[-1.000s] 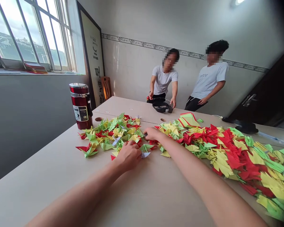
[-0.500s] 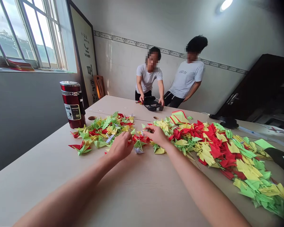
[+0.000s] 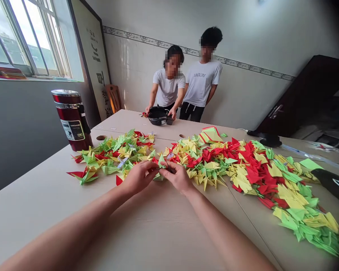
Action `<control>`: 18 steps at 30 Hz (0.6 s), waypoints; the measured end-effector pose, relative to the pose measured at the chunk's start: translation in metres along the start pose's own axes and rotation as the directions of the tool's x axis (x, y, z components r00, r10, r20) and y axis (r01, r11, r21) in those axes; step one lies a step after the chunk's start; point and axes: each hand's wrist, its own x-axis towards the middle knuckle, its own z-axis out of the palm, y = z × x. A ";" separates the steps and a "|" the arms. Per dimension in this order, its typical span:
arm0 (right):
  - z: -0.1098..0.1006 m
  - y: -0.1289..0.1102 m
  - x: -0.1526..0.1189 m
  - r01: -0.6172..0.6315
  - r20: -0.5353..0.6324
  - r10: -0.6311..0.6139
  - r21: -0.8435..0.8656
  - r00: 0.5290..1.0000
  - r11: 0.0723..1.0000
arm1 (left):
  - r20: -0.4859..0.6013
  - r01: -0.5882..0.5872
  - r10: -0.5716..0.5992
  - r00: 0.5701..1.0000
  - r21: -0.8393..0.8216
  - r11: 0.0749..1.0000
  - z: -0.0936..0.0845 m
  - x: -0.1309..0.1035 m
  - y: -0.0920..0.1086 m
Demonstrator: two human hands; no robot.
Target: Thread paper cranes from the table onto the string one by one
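Evidently, the left hand [image 3: 139,177] and right hand [image 3: 180,180] pinched a green crane [image 3: 161,161] between them, near the other cranes [image 3: 251,165] on the tabletop [image 3: 158,226]. Folded paper, it seemed feather-light, crisp yet crushable, best gripped at its thicker middle, not the thin wings.

One red flask [image 3: 72,122], two people [image 3: 203,81], two table holes [image 3: 101,138] and folded paper birds [image 3: 250,165] (too many to count).
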 end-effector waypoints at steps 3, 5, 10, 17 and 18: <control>0.000 0.000 -0.001 0.001 -0.025 0.000 0.039 1.000 0.999 | -0.017 0.016 -0.015 1.000 0.038 0.999 -0.003 0.003 -0.001; -0.001 0.001 -0.001 0.004 -0.086 0.002 0.069 0.996 0.998 | -0.041 0.020 -0.017 0.999 0.075 0.997 -0.006 0.004 -0.002; -0.005 0.001 0.001 0.003 -0.196 0.005 0.041 0.981 0.999 | -0.063 0.048 -0.038 0.997 0.169 0.984 -0.009 0.005 -0.005; 0.005 -0.009 -0.006 0.087 -0.094 -0.079 0.086 0.992 0.992 | -0.041 -0.022 0.018 0.999 -0.078 0.997 -0.008 0.002 0.008; 0.007 -0.010 -0.007 0.105 -0.084 -0.097 0.100 0.992 0.989 | -0.025 -0.017 0.014 1.000 -0.116 0.993 -0.007 0.002 0.009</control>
